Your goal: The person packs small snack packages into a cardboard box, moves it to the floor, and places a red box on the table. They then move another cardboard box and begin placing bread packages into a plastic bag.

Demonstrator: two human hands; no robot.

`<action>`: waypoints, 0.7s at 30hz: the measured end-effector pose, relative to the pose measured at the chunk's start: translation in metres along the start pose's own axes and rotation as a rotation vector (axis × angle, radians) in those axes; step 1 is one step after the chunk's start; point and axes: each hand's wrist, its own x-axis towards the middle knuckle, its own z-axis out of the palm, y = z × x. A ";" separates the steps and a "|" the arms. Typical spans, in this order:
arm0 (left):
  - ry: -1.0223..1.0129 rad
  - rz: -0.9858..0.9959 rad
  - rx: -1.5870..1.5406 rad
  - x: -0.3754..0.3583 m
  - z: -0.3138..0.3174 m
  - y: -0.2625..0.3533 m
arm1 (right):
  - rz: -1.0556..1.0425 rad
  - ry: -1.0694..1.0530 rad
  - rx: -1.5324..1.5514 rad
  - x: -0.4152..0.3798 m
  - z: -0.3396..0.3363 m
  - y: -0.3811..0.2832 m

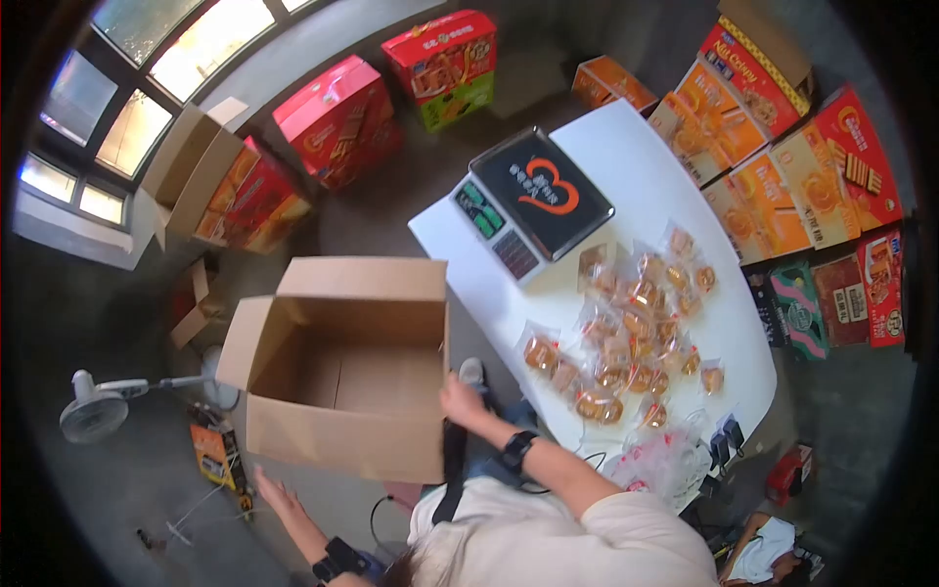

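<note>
We hold open brown cardboard box [342, 367], empty | right hand [460, 399] gripping its near right corner | left hand [277, 492] spread wide, just below box | wrapped pastry packets [626, 338] beyond right hand on white counter [636, 176], none boxed yet

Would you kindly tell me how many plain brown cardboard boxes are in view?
2. One open box sits by the person's right hand, with the left hand near its lower corner; another open box stands by the window. Others may be hidden.
</note>
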 end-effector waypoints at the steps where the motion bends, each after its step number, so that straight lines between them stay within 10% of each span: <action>1: -0.192 -0.037 0.028 0.028 -0.003 -0.035 | 0.013 -0.010 -0.003 0.013 0.019 -0.003; 6: -0.316 -0.513 0.100 0.017 0.058 -0.100 | 0.223 -0.072 -0.030 0.072 0.113 -0.002; 10: -0.622 -0.488 0.174 -0.004 0.069 -0.145 | 0.358 -0.061 0.021 0.117 0.185 0.023; 21: -0.427 -0.331 0.083 -0.029 0.064 -0.182 | 0.273 -0.157 -0.004 0.200 0.302 0.075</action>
